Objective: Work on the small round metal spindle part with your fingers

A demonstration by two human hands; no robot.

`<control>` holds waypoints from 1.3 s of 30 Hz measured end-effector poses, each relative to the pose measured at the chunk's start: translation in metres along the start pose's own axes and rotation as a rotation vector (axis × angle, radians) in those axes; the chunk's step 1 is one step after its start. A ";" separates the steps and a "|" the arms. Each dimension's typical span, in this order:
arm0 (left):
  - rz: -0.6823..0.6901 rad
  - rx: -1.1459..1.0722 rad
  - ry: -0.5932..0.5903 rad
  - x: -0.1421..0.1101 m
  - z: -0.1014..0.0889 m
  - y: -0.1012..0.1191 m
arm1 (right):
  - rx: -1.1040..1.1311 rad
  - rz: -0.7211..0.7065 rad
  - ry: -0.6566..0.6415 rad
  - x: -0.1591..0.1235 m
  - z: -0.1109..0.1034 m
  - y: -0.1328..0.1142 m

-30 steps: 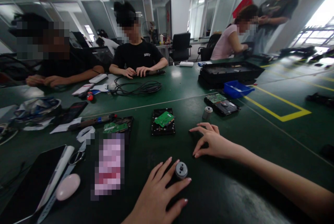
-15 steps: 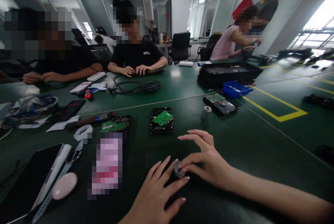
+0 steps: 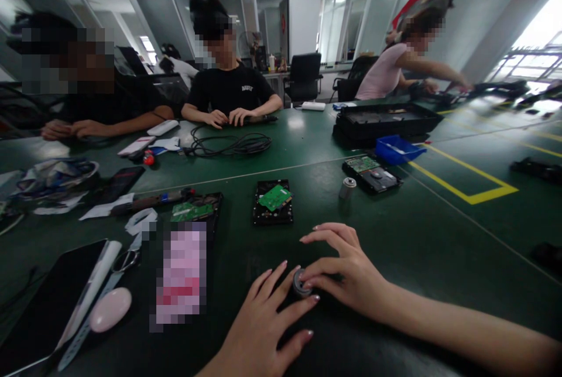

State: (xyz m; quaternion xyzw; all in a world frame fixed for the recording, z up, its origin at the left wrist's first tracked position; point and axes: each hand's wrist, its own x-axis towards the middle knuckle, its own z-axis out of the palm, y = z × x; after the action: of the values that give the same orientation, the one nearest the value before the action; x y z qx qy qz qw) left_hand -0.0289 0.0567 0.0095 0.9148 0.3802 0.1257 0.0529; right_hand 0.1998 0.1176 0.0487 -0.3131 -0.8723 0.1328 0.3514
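Note:
A small grey metal cylinder (image 3: 300,282) stands on the dark green table (image 3: 395,236) close in front of me. My left hand (image 3: 259,330) lies beside it with fingers spread, its index finger and thumb on either side of the cylinder. My right hand (image 3: 346,268) comes in from the right, and two of its fingertips rest on the cylinder's top while the other fingers stay stretched out. Beyond the hands lies an opened hard drive (image 3: 273,204) with a green circuit board on it.
A second metal cylinder (image 3: 347,188) stands by another hard drive (image 3: 372,174). A blue bin (image 3: 398,150) and black trays (image 3: 386,121) sit at the right. Scissors (image 3: 127,260), a pink oval object (image 3: 109,309), a tablet (image 3: 48,301) and cables (image 3: 232,146) lie left. Other people sit across the table.
My right hand has moved left from the bare table onto the cylinder's top. My left hand stays put. A person at the far right has leaned over the table.

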 end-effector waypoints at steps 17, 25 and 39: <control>0.010 0.003 -0.023 0.001 -0.003 0.001 | 0.139 -0.011 -0.056 0.002 0.002 -0.004; -0.003 -0.025 -0.034 0.000 -0.006 0.002 | 0.009 0.105 -0.167 0.015 -0.020 0.016; -0.030 -0.070 0.048 -0.005 -0.004 0.004 | -0.188 0.237 -0.571 0.022 -0.036 0.037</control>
State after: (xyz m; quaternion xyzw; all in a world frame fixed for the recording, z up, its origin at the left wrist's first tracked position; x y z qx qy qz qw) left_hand -0.0305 0.0498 0.0131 0.9033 0.3903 0.1601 0.0776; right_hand 0.2290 0.1608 0.0693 -0.3936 -0.9016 0.1740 0.0441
